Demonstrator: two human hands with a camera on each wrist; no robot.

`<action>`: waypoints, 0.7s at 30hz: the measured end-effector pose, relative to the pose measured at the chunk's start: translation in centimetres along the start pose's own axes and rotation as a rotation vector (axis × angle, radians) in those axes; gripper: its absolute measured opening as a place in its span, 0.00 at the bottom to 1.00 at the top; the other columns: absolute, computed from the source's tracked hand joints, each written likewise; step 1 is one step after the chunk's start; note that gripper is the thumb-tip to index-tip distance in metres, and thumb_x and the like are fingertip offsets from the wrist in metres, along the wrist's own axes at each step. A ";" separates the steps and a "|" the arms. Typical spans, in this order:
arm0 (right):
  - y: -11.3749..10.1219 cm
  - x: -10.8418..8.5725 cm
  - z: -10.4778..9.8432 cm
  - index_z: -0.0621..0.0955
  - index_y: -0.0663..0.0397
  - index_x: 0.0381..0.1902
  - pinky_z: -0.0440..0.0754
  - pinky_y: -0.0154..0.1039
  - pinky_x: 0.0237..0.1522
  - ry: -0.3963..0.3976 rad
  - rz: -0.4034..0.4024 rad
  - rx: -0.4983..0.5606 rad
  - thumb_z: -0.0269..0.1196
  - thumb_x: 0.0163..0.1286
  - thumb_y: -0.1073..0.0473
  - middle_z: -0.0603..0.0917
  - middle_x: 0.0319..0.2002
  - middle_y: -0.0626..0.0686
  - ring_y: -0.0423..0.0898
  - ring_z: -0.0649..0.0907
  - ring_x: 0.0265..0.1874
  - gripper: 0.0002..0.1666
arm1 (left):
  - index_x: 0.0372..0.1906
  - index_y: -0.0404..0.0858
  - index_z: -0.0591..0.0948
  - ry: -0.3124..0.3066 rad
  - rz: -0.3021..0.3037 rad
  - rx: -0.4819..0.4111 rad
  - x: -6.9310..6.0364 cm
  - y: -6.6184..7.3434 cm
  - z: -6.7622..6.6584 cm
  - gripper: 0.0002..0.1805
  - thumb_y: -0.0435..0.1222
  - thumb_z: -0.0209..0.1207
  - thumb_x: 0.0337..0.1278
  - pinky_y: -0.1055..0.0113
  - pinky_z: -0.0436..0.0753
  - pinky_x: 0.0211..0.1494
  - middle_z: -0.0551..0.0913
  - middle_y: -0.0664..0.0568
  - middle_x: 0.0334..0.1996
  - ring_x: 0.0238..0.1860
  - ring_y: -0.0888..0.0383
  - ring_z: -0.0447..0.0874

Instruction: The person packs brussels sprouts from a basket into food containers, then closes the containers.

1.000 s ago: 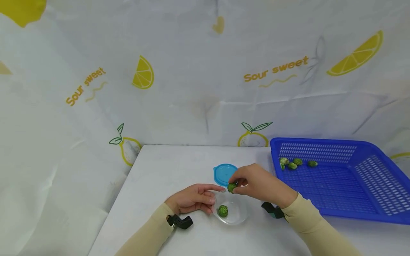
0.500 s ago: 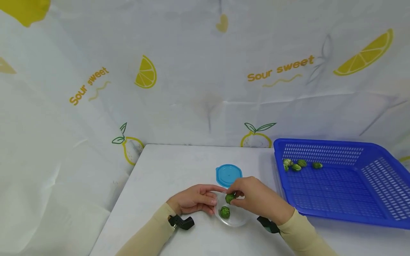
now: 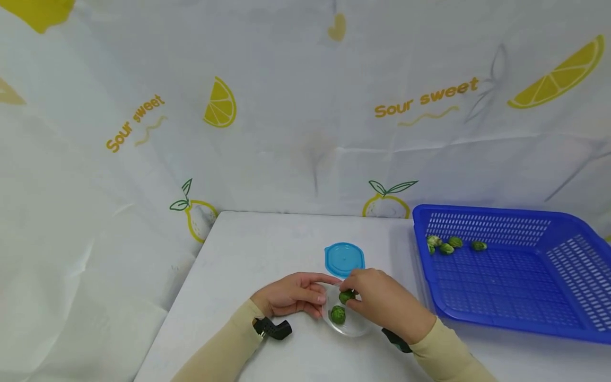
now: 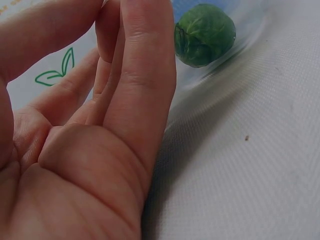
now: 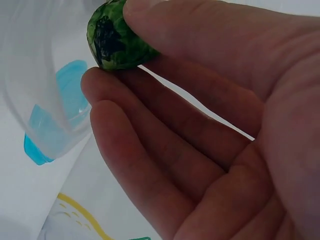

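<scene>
Right hand [image 3: 382, 300] pinches a green sprout [image 3: 346, 297], over or inside the clear bowl [image 3: 355, 324], unclear which, and hides part of both | left hand [image 3: 292, 295] touches the bowl's rim, grip impossible to tell | backdrop [image 3: 277, 178] reads "Sour sweet" twice | second leafy sprout [image 3: 338, 315] lies in bowl | round blue lid [image 3: 343, 258] behind | meshed basket [image 3: 506, 286], cut off at right

Held sprout [image 5: 112, 37]: green, dark patch. Bowl [image 3: 357, 324]: clear. Second sprout [image 3: 338, 315]: green, faint lighter veins. Lid [image 3: 345, 259]: light blue. Basket [image 3: 506, 289]: deep blue, slotted grid pattern. Basket sprouts [image 3: 455, 242]: mixed green, some paler. Bench [image 3: 258, 239]: white. Backdrop [image 3: 286, 106]: white, printed with yellow lemon slices, orange lettering, green leaf outlines, grey sprigs. Sleeves [image 3: 219, 339]: plain beige. Wrist gear [image 3: 273, 329]: black.
</scene>
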State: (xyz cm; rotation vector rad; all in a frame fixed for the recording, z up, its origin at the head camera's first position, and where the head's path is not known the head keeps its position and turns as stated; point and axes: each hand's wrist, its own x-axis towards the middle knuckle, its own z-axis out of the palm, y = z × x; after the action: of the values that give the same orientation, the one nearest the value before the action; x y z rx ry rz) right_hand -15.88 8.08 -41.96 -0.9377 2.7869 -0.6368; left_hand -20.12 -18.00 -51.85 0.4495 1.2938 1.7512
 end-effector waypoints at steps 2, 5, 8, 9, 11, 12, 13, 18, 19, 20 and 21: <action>-0.3 0.0 0.1 0.93 0.52 0.43 0.90 0.38 0.40 -0.007 -0.001 -0.024 0.79 0.64 0.64 0.89 0.39 0.45 0.40 0.87 0.37 0.10 | 0.81 0.39 0.69 -0.006 0.011 0.001 0.0 0.0 0.0 0.33 0.31 0.62 0.77 0.65 0.93 0.51 0.88 0.54 0.41 0.41 0.60 0.94; -0.6 0.1 0.3 0.92 0.52 0.40 0.87 0.37 0.36 -0.008 -0.018 -0.070 0.78 0.63 0.65 0.88 0.36 0.45 0.37 0.84 0.33 0.08 | 0.81 0.38 0.69 -0.010 0.019 -0.002 0.1 0.0 0.0 0.32 0.29 0.60 0.77 0.64 0.93 0.51 0.87 0.54 0.41 0.41 0.60 0.94; -0.9 0.2 0.7 0.91 0.52 0.35 0.82 0.35 0.31 0.007 -0.037 -0.114 0.78 0.62 0.67 0.85 0.32 0.44 0.36 0.79 0.28 0.07 | 0.81 0.38 0.70 -0.008 0.018 -0.002 0.1 -0.1 0.0 0.32 0.27 0.59 0.77 0.65 0.93 0.51 0.87 0.54 0.41 0.40 0.60 0.94; -0.9 0.2 0.8 0.90 0.52 0.33 0.81 0.35 0.30 0.010 -0.040 -0.129 0.78 0.62 0.68 0.84 0.30 0.44 0.36 0.77 0.27 0.07 | 0.81 0.38 0.70 -0.007 0.018 -0.004 0.1 -0.1 0.0 0.32 0.27 0.59 0.77 0.65 0.93 0.51 0.87 0.54 0.41 0.40 0.60 0.94; -1.0 0.3 1.1 0.89 0.52 0.31 0.78 0.34 0.28 0.021 -0.046 -0.154 0.77 0.61 0.69 0.82 0.28 0.43 0.37 0.76 0.25 0.08 | 0.81 0.39 0.70 -0.005 0.018 -0.003 0.1 -0.1 0.1 0.32 0.27 0.59 0.77 0.65 0.93 0.50 0.87 0.54 0.41 0.41 0.60 0.94; -1.0 0.3 1.2 0.89 0.52 0.30 0.78 0.35 0.27 0.026 -0.050 -0.168 0.78 0.61 0.69 0.82 0.27 0.44 0.37 0.75 0.25 0.08 | 0.81 0.39 0.70 -0.004 0.019 -0.002 0.1 -0.1 0.1 0.32 0.27 0.59 0.77 0.66 0.93 0.50 0.87 0.54 0.41 0.41 0.60 0.94; -1.1 0.4 1.3 0.89 0.53 0.31 0.80 0.36 0.27 0.029 -0.052 -0.180 0.78 0.61 0.69 0.82 0.27 0.44 0.38 0.77 0.24 0.07 | 0.81 0.39 0.70 -0.003 0.020 -0.002 0.1 -0.1 0.1 0.32 0.27 0.59 0.76 0.65 0.93 0.50 0.88 0.54 0.41 0.41 0.60 0.94; -1.3 0.5 1.4 0.92 0.58 0.39 0.91 0.44 0.36 0.021 -0.034 -0.184 0.78 0.60 0.69 0.90 0.35 0.50 0.47 0.89 0.33 0.09 | 0.81 0.39 0.70 0.002 0.023 0.004 0.0 -0.1 0.1 0.33 0.28 0.60 0.76 0.65 0.93 0.50 0.88 0.55 0.41 0.40 0.61 0.94; -1.3 0.5 1.3 0.92 0.58 0.41 0.92 0.46 0.39 0.010 -0.024 -0.171 0.78 0.60 0.69 0.91 0.37 0.52 0.49 0.90 0.36 0.11 | 0.81 0.39 0.70 0.003 0.022 0.004 0.0 -0.1 0.1 0.33 0.28 0.61 0.76 0.65 0.93 0.51 0.88 0.55 0.41 0.40 0.61 0.94; -1.3 0.5 1.1 0.92 0.59 0.42 0.92 0.48 0.41 -0.003 -0.017 -0.153 0.78 0.60 0.69 0.92 0.39 0.52 0.50 0.91 0.38 0.11 | 0.81 0.39 0.70 0.002 0.022 0.008 0.0 -0.1 0.1 0.33 0.29 0.61 0.76 0.65 0.93 0.51 0.88 0.55 0.41 0.40 0.61 0.94; -1.3 0.5 0.8 0.92 0.59 0.43 0.92 0.49 0.42 -0.021 -0.008 -0.131 0.78 0.60 0.68 0.92 0.40 0.53 0.51 0.91 0.40 0.12 | 0.81 0.39 0.70 0.002 0.024 0.009 0.0 0.0 0.1 0.33 0.29 0.61 0.76 0.65 0.93 0.51 0.88 0.54 0.41 0.40 0.61 0.94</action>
State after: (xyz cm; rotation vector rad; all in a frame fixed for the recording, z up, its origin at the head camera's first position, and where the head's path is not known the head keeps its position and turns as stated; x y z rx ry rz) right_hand -15.39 6.55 -42.16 -0.9738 2.8362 -0.4466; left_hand -20.01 -17.94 -51.81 0.4702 1.3036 1.7661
